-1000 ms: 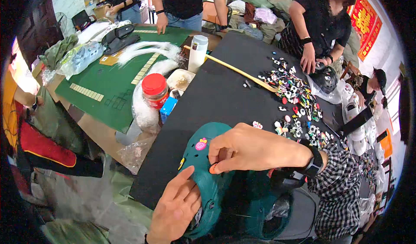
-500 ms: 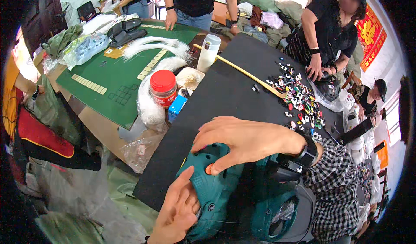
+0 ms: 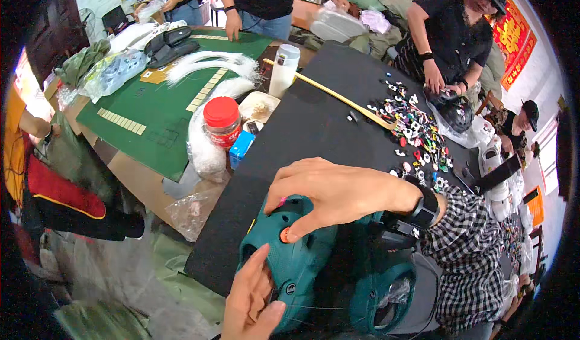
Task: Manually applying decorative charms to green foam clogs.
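Note:
A teal foam clog [image 3: 290, 279] with round vent holes stands on the black tabletop in front of me. My right hand [image 3: 332, 198] arches over its upper, thumb pressing an orange round charm [image 3: 284, 235] at one of the holes; its fingertips curl over the far side. Something small and pink shows beneath those fingers. Against the clog's left side lies my left hand [image 3: 251, 301], index finger along the shoe and thumb spread near the strap rivet. The matching clog [image 3: 385, 304] sits to the right, clear plastic inside its opening, partly in shadow below my right forearm.
Colourful shoe charms [image 3: 417, 134] lie piled at the far right beside a wooden stick [image 3: 344, 101]. A red-lidded jar [image 3: 222, 122], a blue box [image 3: 242, 149] and a white bottle [image 3: 284, 69] line the left. Beyond is a green mat [image 3: 121, 144]. A co-worker [image 3: 450, 35] handles a black shoe.
My left hand has shifted slightly down, its thumb now lifted outward. The right thumb stays on the orange charm. At the back, a co-worker's hand now reaches to a pale grey bundle.

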Demonstrator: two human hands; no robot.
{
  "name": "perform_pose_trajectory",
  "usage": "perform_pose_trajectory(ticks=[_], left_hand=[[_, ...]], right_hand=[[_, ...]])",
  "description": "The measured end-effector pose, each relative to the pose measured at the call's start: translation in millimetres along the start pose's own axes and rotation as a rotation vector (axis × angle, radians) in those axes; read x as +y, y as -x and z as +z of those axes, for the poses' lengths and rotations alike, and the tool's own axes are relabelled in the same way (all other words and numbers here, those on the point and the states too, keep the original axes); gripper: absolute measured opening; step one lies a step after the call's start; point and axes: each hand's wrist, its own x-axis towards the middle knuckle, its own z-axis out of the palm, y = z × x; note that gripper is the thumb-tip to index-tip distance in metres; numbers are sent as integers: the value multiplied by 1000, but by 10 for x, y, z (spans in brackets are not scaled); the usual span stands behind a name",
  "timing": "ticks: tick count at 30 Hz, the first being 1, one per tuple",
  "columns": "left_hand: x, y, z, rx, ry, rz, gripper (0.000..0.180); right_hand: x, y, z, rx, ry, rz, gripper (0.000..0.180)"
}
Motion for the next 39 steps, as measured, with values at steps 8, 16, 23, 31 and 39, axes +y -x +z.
perform_pose_trajectory(ticks=[8,16,23,31,39], left_hand=[[-283,81,108,-52,-411,14,59],[-258,-17,417,-163,-682,-16,47],[-281,6,550,-251,-922,37,47],[-334,-139,550,-94,-1122,193,44],[-341,-425,577,-51,-1293,166,39]], right_hand=[[107,294,30,69,-47,-32,42],[120,717,92,88,146,-85,42],[-185,1603,-122,264,218,111,39],[-137,2247,376,479,110,285,26],[66,1846,821,764,85,86,16]])
